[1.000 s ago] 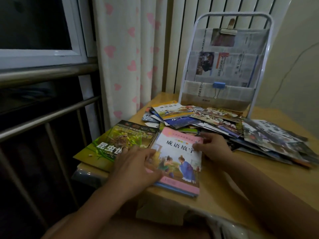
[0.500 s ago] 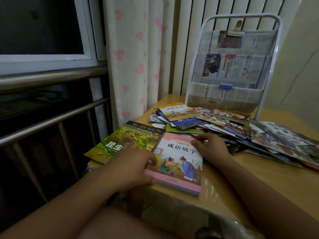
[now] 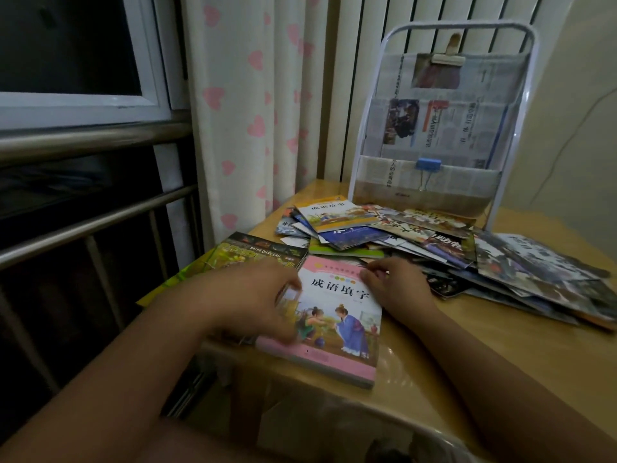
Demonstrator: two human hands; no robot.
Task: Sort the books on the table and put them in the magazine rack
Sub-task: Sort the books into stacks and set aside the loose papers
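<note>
Fingers [image 3: 374, 274] of the right hand [image 3: 397, 292] curl over the top right edge of a pink-covered book [image 3: 337, 329], pinching it, while the left hand [image 3: 253, 302] grips the same book along its left edge, thumb laid on the cover. The pink book lies flat at the near edge of a pale wooden table [image 3: 500, 345], its cover showing two painted figures. Just left of it, partly under the left hand, rests one green book [image 3: 253, 252] overhanging the table's corner. Beyond the two hands sprawls a loose heap of books and magazines [image 3: 434, 242], overlapping across the middle and right of the tabletop; a yellow-covered book [image 3: 334, 213] sits on top at the left, and the full count is hard to make out in the dim light, perhaps a dozen or more. Behind the heap stands one white-framed magazine rack [image 3: 521, 95], upright, its three tiers lined with newspaper and fastened by two clips: a blue binder clip [image 3: 429, 165] low, a wooden clip [image 3: 449, 53] high. A curtain with pink hearts [image 3: 250, 111] hangs at left beside a dark window [image 3: 66, 45] and metal rails [image 3: 93, 142].
</note>
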